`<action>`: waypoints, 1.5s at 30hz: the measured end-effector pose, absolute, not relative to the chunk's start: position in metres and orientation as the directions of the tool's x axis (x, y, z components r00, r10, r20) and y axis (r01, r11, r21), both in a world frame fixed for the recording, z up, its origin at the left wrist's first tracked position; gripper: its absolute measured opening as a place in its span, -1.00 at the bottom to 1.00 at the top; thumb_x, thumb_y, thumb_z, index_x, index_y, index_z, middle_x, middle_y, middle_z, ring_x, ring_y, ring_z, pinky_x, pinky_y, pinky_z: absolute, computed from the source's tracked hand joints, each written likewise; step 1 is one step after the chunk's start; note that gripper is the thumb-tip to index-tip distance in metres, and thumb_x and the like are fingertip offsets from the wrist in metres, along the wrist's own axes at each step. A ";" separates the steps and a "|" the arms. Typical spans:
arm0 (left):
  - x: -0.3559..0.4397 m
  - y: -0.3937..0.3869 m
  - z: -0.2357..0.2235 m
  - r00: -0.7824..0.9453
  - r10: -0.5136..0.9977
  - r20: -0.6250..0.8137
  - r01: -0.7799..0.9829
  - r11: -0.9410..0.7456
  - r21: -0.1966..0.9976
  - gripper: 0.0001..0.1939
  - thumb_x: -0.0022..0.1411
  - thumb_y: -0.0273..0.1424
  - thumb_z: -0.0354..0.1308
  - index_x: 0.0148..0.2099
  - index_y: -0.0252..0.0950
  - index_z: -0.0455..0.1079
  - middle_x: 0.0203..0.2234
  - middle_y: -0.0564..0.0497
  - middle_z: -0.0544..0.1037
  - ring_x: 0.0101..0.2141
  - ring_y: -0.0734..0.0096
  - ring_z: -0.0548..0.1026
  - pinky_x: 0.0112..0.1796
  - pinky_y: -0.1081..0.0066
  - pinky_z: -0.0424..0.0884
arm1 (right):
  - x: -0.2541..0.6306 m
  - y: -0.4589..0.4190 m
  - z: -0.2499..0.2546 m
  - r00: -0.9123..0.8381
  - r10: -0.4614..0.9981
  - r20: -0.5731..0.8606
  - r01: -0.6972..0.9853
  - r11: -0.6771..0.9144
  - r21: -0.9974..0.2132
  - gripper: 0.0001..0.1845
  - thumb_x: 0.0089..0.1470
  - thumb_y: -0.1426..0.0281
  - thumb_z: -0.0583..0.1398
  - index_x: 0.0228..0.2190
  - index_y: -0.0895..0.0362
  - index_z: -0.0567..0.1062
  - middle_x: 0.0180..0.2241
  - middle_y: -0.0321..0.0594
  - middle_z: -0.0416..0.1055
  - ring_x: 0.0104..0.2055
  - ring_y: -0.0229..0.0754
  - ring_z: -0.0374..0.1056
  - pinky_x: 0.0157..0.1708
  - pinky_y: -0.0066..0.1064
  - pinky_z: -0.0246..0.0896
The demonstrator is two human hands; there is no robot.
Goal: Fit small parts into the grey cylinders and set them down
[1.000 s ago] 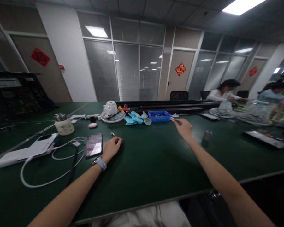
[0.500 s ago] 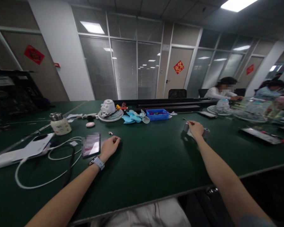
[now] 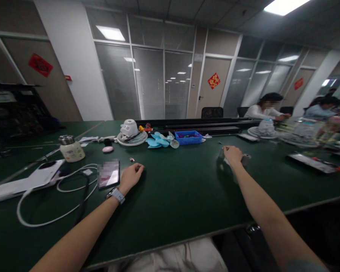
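My right hand (image 3: 232, 155) is at the right of the green table, its fingers pinched together at a small grey metal part (image 3: 221, 154). That part looks smeared, and the hand covers much of it. Just right of the knuckles a small silvery piece (image 3: 246, 156) shows. My left hand (image 3: 132, 174) rests on the table with curled fingers; whatever they hold, if anything, is hidden. Close to its wrist lies a phone (image 3: 109, 174), and a small pinkish-white piece (image 3: 132, 159) sits just beyond the fingers.
Behind the hands stand a white fan body (image 3: 129, 130), light-blue fan blades (image 3: 158, 140) and a blue basket (image 3: 188, 141). A cream flask (image 3: 71, 151), a pink round case (image 3: 108, 149) and white cables (image 3: 31, 225) are on the left. A co-worker (image 3: 265, 107) sits at the far right.
My right hand has shifted slightly left and down, and the grey part at its fingers looks more blurred. My left hand stays in place.
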State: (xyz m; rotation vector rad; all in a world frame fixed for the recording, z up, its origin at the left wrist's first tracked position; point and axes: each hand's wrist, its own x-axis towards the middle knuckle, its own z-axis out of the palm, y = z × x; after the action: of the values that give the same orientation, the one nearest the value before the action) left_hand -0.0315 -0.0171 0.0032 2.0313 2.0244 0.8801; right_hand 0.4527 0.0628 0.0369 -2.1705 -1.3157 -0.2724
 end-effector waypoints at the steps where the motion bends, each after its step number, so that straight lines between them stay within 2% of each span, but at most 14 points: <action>1: -0.031 -0.017 0.004 -0.078 0.951 0.300 0.868 -0.084 0.490 -0.62 0.21 -0.14 -0.08 -0.18 -0.21 0.47 -0.41 0.00 0.56 -0.38 0.33 0.47 -0.43 0.46 0.20 | 0.453 0.063 0.036 0.496 0.746 0.445 0.861 -0.353 -0.367 -0.61 0.11 0.24 0.07 -0.22 0.22 0.56 -0.28 0.16 0.47 -0.21 0.03 0.41 -0.24 -0.28 0.23; 4: -0.030 -0.018 0.006 -0.084 0.956 0.283 0.866 -0.070 0.495 -0.63 0.21 -0.15 -0.07 -0.17 -0.21 0.47 -0.39 0.00 0.56 -0.37 0.34 0.48 -0.43 0.47 0.20 | 0.455 0.063 0.030 0.493 0.759 0.425 0.858 -0.344 -0.381 -0.56 0.08 0.15 0.10 -0.16 0.17 0.54 -0.25 0.11 0.48 -0.19 0.04 0.41 -0.24 -0.27 0.24; 8: -0.029 -0.020 0.008 -0.084 0.959 0.272 0.867 -0.064 0.494 -0.63 0.21 -0.15 -0.07 -0.18 -0.22 0.47 -0.40 0.00 0.56 -0.37 0.33 0.48 -0.44 0.47 0.20 | 0.458 0.063 0.017 0.497 0.776 0.387 0.834 -0.305 -0.459 -0.38 -0.11 0.02 0.22 -0.11 0.20 0.50 -0.23 0.06 0.49 -0.18 0.03 0.41 -0.26 -0.31 0.26; 13: -0.029 -0.020 0.009 -0.091 0.960 0.264 0.864 -0.055 0.501 -0.64 0.21 -0.16 -0.07 -0.18 -0.22 0.47 -0.38 0.00 0.56 -0.36 0.33 0.48 -0.42 0.46 0.22 | 0.457 0.062 0.016 0.546 0.745 0.383 0.778 -0.281 -0.562 -0.49 -0.15 0.13 0.29 -0.20 0.21 0.54 -0.27 0.02 0.51 -0.20 0.02 0.43 -0.27 -0.33 0.29; 16: -0.030 -0.018 0.007 -0.093 0.958 0.270 0.863 -0.058 0.502 -0.64 0.21 -0.16 -0.06 -0.19 -0.21 0.48 -0.37 0.00 0.57 -0.36 0.33 0.48 -0.42 0.46 0.22 | 0.428 0.060 0.026 0.477 0.764 0.434 0.775 -0.133 -0.618 -0.51 -0.18 0.14 0.31 -0.24 0.20 0.55 -0.31 -0.02 0.53 -0.23 0.01 0.44 -0.26 -0.31 0.30; 18: -0.030 -0.017 0.006 -0.087 0.955 0.283 0.864 -0.069 0.499 -0.64 0.20 -0.16 -0.06 -0.19 -0.22 0.48 -0.38 -0.01 0.57 -0.36 0.33 0.48 -0.42 0.46 0.22 | 0.389 0.052 0.032 0.335 0.833 0.441 0.719 0.076 -0.691 -0.51 -0.18 0.14 0.31 -0.24 0.20 0.55 -0.33 -0.05 0.53 -0.26 -0.04 0.45 -0.26 -0.33 0.32; 21: -0.031 -0.017 0.004 -0.078 0.952 0.297 0.869 -0.082 0.489 -0.63 0.21 -0.15 -0.07 -0.19 -0.22 0.48 -0.39 -0.01 0.56 -0.37 0.33 0.48 -0.43 0.46 0.22 | 0.316 0.026 0.035 -0.049 0.913 0.404 0.466 0.379 -0.800 -0.47 -0.19 0.16 0.32 -0.18 0.21 0.51 -0.27 -0.08 0.53 -0.27 -0.12 0.46 -0.25 -0.33 0.36; 24: -0.032 -0.017 0.003 -0.074 0.954 0.292 0.874 -0.079 0.480 -0.62 0.21 -0.14 -0.07 -0.19 -0.22 0.48 -0.39 -0.02 0.57 -0.37 0.33 0.48 -0.44 0.46 0.22 | 0.256 -0.008 0.032 -0.398 0.843 0.363 0.319 0.498 -0.806 -0.45 -0.19 0.17 0.33 -0.14 0.16 0.50 -0.20 -0.13 0.51 -0.23 -0.15 0.44 -0.19 -0.30 0.36; 27: -0.032 -0.018 0.003 -0.066 0.954 0.294 0.868 -0.090 0.488 -0.63 0.20 -0.15 -0.06 -0.19 -0.22 0.49 -0.38 -0.02 0.57 -0.37 0.33 0.48 -0.42 0.46 0.23 | 0.226 -0.030 0.026 -0.536 0.769 0.349 0.284 0.553 -0.784 -0.47 -0.18 0.14 0.32 -0.15 0.15 0.51 -0.20 -0.16 0.50 -0.21 -0.16 0.43 -0.15 -0.28 0.34; 32: -0.019 -0.029 0.018 -0.053 0.915 0.401 0.807 -0.198 0.557 -0.60 0.19 -0.11 -0.03 -0.18 -0.24 0.50 -0.37 -0.02 0.57 -0.37 0.33 0.47 -0.38 0.43 0.28 | 0.219 -0.030 0.014 -0.505 0.785 0.358 0.322 0.556 -0.766 -0.47 -0.18 0.13 0.31 -0.16 0.14 0.52 -0.23 -0.17 0.51 -0.23 -0.13 0.42 -0.15 -0.26 0.32; 35: 0.001 -0.041 0.033 0.084 0.868 0.489 0.675 -0.411 0.613 -0.58 0.19 -0.08 -0.02 -0.10 -0.21 0.48 -0.24 -0.02 0.56 -0.31 0.37 0.45 -0.32 0.42 0.32 | 0.218 -0.026 0.010 -0.515 0.772 0.373 0.299 0.570 -0.766 -0.48 -0.15 0.14 0.30 -0.15 0.13 0.51 -0.22 -0.19 0.50 -0.24 -0.15 0.41 -0.18 -0.29 0.31; 38: 0.018 -0.051 0.040 0.239 0.843 0.482 0.608 -0.517 0.602 -0.59 0.16 -0.08 0.05 -0.06 -0.17 0.47 -0.24 -0.02 0.55 -0.26 0.36 0.44 -0.28 0.41 0.33 | 0.216 -0.027 0.010 -0.539 0.745 0.393 0.271 0.595 -0.756 -0.53 -0.12 0.16 0.29 -0.18 0.15 0.51 -0.27 -0.21 0.50 -0.27 -0.17 0.40 -0.22 -0.33 0.29; 41: 0.026 -0.053 0.040 0.320 0.822 0.471 0.593 -0.561 0.577 -0.66 0.15 -0.11 0.08 -0.14 -0.16 0.51 -0.25 -0.01 0.54 -0.22 0.35 0.44 -0.24 0.39 0.32 | 0.214 -0.029 0.010 -0.543 0.738 0.401 0.284 0.610 -0.740 -0.60 -0.10 0.17 0.28 -0.23 0.16 0.52 -0.35 -0.24 0.49 -0.32 -0.20 0.37 -0.28 -0.38 0.27; 45: 0.029 -0.051 0.038 0.281 0.845 0.455 0.602 -0.525 0.602 -0.69 0.15 -0.13 0.09 -0.22 -0.19 0.53 -0.27 -0.01 0.55 -0.24 0.36 0.45 -0.23 0.39 0.33 | 0.213 -0.030 0.010 -0.521 0.750 0.407 0.320 0.614 -0.722 -0.60 -0.09 0.17 0.27 -0.24 0.16 0.52 -0.36 -0.25 0.48 -0.35 -0.23 0.35 -0.32 -0.42 0.25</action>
State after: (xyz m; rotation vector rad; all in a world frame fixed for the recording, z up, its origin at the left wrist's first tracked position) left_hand 0.0288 -0.0513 0.0381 2.2431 1.3181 1.0957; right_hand 0.2131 -0.0295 0.0095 -0.8383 -2.1106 0.7580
